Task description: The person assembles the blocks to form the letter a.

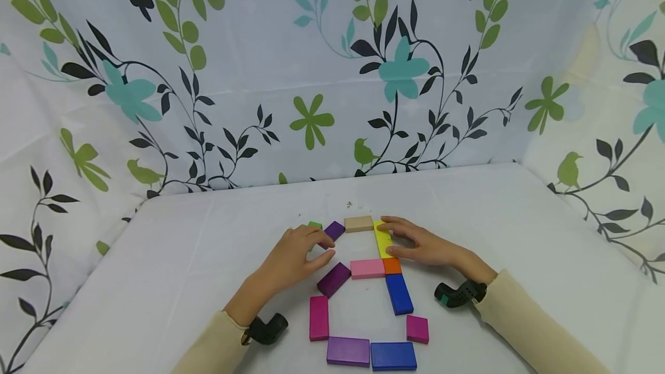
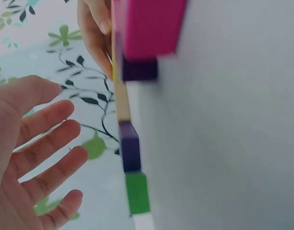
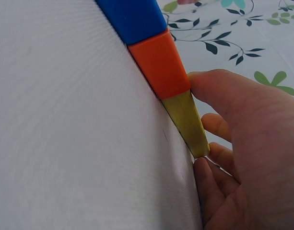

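Note:
Flat coloured blocks lie edge to edge in an outline on the white table. My right hand (image 1: pixel 423 245) holds the yellow block (image 1: pixel 383 239) lengthwise, thumb near its orange end and fingers at its far end. That yellow block (image 3: pixel 189 122) meets the orange block (image 3: pixel 161 62) in the right wrist view. With fingers loosely bent and nothing in them, my left hand (image 1: pixel 300 254) hovers left of the outline, partly covering the green block (image 1: pixel 315 224). Beside its fingertips lies a dark purple block (image 1: pixel 335 229); a tan block (image 1: pixel 358 224) reaches from there to the yellow one.
Nearer me are a pink block (image 1: pixel 367 269), a plum block (image 1: pixel 334 279), a magenta block (image 1: pixel 319 318), a violet block (image 1: pixel 348 351) and two blue blocks, one at the front (image 1: pixel 393 356). A small magenta block (image 1: pixel 417 329) sits at right. Patterned cloth (image 1: pixel 332 74) hangs behind the table.

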A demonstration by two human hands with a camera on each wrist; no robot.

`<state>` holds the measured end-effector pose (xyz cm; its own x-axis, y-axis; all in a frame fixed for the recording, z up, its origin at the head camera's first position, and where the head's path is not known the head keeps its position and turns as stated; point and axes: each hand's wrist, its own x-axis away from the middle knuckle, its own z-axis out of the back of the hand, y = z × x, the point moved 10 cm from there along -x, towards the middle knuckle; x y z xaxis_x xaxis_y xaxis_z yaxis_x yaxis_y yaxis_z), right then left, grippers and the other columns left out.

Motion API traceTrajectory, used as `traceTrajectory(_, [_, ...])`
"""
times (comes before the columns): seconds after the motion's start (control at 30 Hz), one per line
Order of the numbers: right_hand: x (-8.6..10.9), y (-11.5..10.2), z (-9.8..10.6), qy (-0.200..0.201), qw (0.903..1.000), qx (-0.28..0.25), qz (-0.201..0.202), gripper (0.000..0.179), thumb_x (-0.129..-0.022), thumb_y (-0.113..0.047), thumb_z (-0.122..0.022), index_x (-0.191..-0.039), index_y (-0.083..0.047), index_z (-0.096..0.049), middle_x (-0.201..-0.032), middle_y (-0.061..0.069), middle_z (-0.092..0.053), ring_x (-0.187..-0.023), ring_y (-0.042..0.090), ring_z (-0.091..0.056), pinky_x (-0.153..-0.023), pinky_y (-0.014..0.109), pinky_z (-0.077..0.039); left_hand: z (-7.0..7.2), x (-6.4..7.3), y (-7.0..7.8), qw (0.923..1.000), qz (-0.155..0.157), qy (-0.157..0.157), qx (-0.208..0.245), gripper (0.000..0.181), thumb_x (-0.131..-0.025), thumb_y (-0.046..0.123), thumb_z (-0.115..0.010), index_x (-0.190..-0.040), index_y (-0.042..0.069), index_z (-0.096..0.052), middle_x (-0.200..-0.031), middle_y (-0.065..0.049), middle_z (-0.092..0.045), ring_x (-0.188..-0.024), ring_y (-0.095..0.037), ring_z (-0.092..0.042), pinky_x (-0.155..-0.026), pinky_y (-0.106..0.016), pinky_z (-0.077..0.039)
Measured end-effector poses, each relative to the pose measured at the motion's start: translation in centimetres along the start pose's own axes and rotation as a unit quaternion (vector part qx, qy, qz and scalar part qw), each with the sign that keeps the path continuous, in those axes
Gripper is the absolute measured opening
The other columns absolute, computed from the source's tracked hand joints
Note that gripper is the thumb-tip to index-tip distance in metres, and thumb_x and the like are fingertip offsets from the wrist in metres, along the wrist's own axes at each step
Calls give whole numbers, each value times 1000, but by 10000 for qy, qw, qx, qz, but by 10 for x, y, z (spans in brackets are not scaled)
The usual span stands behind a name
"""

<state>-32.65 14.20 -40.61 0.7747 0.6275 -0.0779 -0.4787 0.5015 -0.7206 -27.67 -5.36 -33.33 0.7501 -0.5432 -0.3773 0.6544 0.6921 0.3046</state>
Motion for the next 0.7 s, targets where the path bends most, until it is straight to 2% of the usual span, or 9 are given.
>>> traceTrajectory(0.17, [-1, 0, 0, -12, 10000, -62, -16, 55, -95, -30, -61, -144, -11, -46, -158, 17, -26, -137, 42, -37, -108, 62, -29, -2, -1, -22, 9992, 382, 102, 114, 14, -88, 22, -72, -100, 15, -71, -107, -1, -68, -105, -22, -60, -89, -45, -44])
traceTrajectory(0.33, [-1, 1, 0, -15, 10000, -48, -25, 55, -95, -30, -61, -144, -11, -46, -158, 17, -26, -136, 42, -38, -108, 61, -30, -1, -3, -39, 9978, 604, 237, 140, 17, -85, 18, -75, -101, 14, -71, -106, -1, -67, -107, -26, -59, -91, -48, -45])
traceTrajectory(0.57, [-1, 0, -1, -40, 9999, -69, -76, 55, -95, -31, -62, -144, -11, -46, -158, 16, -26, -136, 41, -39, -108, 61, -29, -10, -3, -59, 9955, 944, -13, 32, 28, -84, 23, -76, -109, 11, -69, -116, -9, -60, -111, -32, -56, -90, -52, -44])
traceTrajectory(0.7, [-1, 0, -1, -45, 9999, -55, -78, 55, -95, -31, -61, -144, -11, -46, -158, 16, -26, -136, 41, -39, -108, 61, -30, -15, 0, -67, 9935, 1125, -93, 122, 31, -84, 24, -76, -111, 11, -68, -121, -10, -56, -104, -27, -60, -87, -52, -46])
